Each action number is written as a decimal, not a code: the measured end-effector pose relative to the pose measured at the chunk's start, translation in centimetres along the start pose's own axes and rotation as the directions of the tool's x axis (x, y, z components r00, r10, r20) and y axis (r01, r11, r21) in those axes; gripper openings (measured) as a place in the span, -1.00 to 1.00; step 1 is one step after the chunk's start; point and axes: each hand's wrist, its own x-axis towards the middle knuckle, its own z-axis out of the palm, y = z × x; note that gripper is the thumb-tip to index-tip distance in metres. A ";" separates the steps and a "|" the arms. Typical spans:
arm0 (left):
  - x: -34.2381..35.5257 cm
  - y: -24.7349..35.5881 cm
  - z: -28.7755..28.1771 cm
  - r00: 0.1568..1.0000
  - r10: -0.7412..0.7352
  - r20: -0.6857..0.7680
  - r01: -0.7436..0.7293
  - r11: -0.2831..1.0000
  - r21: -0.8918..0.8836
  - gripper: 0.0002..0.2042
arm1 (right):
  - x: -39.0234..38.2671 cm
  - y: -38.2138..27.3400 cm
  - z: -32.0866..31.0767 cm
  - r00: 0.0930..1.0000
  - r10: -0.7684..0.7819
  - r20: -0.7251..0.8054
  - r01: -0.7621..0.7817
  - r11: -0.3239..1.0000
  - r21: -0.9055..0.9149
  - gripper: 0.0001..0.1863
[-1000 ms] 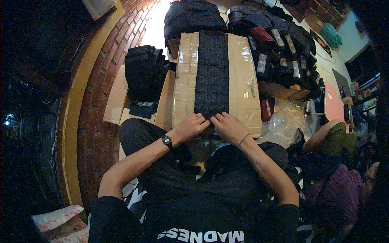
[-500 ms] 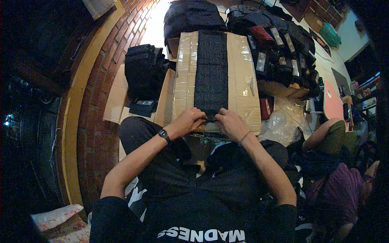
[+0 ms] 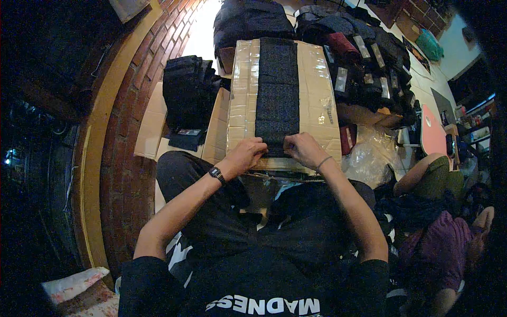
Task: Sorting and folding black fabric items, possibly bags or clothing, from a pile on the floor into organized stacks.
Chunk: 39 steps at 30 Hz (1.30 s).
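Note:
A long, dark strip of folded cloth (image 3: 278, 87) lies lengthwise down the middle of a taped cardboard box (image 3: 312, 95) in front of me. My left hand (image 3: 247, 153), below a wrist with a black watch, pinches the near left corner of the cloth. At the near right corner my right hand (image 3: 306, 150) is closed on the cloth with bent fingers. Both hands rest close to the box's near edge, a short gap apart. The fingertips are partly hidden in the dark fabric.
Left of the box stands a stack of dark folded cloths (image 3: 188, 90) on an open carton (image 3: 150, 124). Many dark bundles with labels (image 3: 369, 68) are piled at the far right. Clear plastic wrap (image 3: 369, 161) lies right of the box. Another person's knee (image 3: 422, 171) shows beyond it.
Both hands have moved slightly away from me, with the near end of the cloth. More of the box's near edge now shows below it.

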 end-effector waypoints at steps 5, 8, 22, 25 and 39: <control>-0.2 0.1 0.3 0.995 0.062 0.072 -0.076 0.973 0.218 -0.88 | 0.0 -0.4 0.3 0.998 0.018 0.068 -0.009 0.992 -0.129 -0.87; -0.3 0.9 0.9 0.985 0.160 0.062 -0.171 0.877 0.449 -0.84 | -0.6 -0.4 1.0 0.998 -0.034 -0.052 0.022 0.976 -0.215 -0.85; 0.6 -0.6 -0.1 0.996 0.068 0.061 -0.074 0.992 0.102 -0.84 | -1.5 -1.7 3.1 0.980 -0.198 0.010 0.164 0.784 -0.599 -0.84; 1.7 0.3 -1.2 0.998 0.049 -0.042 -0.053 0.995 -0.080 -0.82 | -0.1 1.5 1.6 0.994 -0.099 0.055 0.112 0.931 -0.348 -0.85; 0.9 -0.8 -0.7 0.986 0.153 0.061 -0.159 0.981 0.109 -0.86 | 2.3 1.6 -1.0 0.995 0.056 0.088 -0.057 0.998 0.011 -0.88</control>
